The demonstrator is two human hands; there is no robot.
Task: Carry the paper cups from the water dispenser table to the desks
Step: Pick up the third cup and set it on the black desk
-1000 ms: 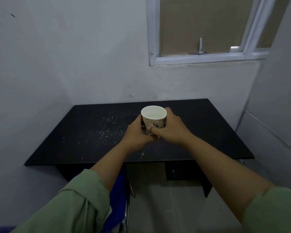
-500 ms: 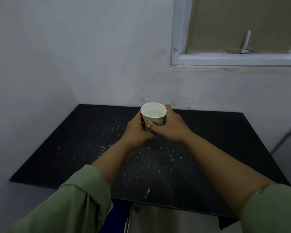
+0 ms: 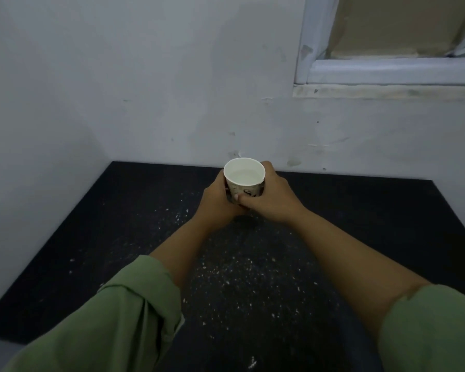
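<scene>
A white paper cup point(image 3: 244, 175) with dark printed marks holds clear water and stays upright. My left hand point(image 3: 217, 203) wraps its left side and my right hand point(image 3: 271, 197) wraps its right side, thumbs meeting at the front. The cup is held over the far middle of a black desk point(image 3: 105, 237), close to the back wall. Whether its base touches the desk top I cannot tell, since my hands hide it.
The black desk top is speckled with small white crumbs point(image 3: 236, 275). A white wall runs along the left and the back. A white-framed window point(image 3: 387, 73) sits at the upper right above the desk.
I have come closer to the desk, which now fills the lower view. The cup, held in both hands, has moved forward over the desk top toward the back wall.
</scene>
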